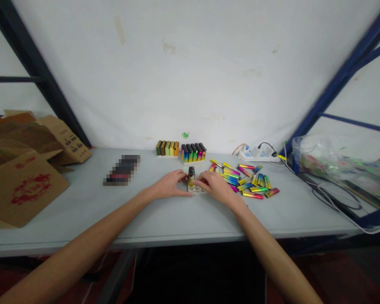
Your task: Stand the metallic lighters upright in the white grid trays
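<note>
A pale tray with round holes (196, 190) lies on the table between my hands, and a few dark-topped lighters (191, 173) stand upright at its left end. My left hand (171, 184) is at the tray's left side, thumb and fingers apart, with nothing between them. On the right, my right hand (213, 185) reaches over the tray with its fingers bent together beside the standing lighters; whatever they hold is too small to make out. Loose shiny coloured lighters (253, 195) lie scattered to the right of my right hand.
Behind stand a block of multicoloured lighters (194, 154) and a block of yellow and brown ones (167, 148). Cardboard boxes (28, 185) and a blurred dark object (122, 170) are left. A power strip (259, 155), cables and a plastic bag (319, 156) are right.
</note>
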### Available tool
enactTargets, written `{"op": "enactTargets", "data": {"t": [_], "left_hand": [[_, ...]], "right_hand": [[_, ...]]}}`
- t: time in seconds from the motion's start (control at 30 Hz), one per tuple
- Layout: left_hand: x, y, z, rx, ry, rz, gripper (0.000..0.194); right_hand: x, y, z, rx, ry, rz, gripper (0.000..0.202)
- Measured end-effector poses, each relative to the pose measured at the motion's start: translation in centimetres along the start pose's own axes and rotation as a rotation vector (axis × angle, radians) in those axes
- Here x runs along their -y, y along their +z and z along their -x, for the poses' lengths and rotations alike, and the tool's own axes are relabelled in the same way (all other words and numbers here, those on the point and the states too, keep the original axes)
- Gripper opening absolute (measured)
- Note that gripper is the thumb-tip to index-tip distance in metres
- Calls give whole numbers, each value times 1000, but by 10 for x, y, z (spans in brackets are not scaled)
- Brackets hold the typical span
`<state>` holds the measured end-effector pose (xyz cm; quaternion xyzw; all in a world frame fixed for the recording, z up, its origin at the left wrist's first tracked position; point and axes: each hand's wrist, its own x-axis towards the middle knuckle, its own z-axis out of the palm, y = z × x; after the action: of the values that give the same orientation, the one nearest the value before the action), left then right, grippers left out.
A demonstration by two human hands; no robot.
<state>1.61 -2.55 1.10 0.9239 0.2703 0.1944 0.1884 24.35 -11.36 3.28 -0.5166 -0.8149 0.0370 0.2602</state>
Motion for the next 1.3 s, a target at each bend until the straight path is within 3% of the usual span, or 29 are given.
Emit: {"op": "enactTargets", "data": {"t": [0.1,0.2,0.33,0.47,0.53,0.6,0.7,0.9,1.07,1.3], "left_hand": [[5,-4,0,6,-11,-22,62],[8,-11,2,17,-42,-75,60],[9,-16,5,14,-74,-109,56],[7,-17,6,25,-89,-118,56],[6,-18,5,35,-89,-125,56],[5,-18,5,41,-88,-123,57],[5,-19,6,44,-79,-107,58],[6,-19,6,48,-76,-108,59],[5,-19,6,47,-78,-99,59],[5,-19,6,36,-65,-112,58]], "right_hand": [[-17,-23,8,21,30,-57,29],[-42,-56,25,185,124,-116,21],[-62,-97,51,409,366,-91,16],[-52,-106,55,726,495,3,26],[-41,-100,49,802,526,61,23],[-33,-94,43,793,509,116,20],[-29,-91,39,676,433,151,19],[-32,-95,40,514,360,-106,22],[-30,-95,31,290,215,19,30],[-56,-79,31,265,263,125,31]]}}
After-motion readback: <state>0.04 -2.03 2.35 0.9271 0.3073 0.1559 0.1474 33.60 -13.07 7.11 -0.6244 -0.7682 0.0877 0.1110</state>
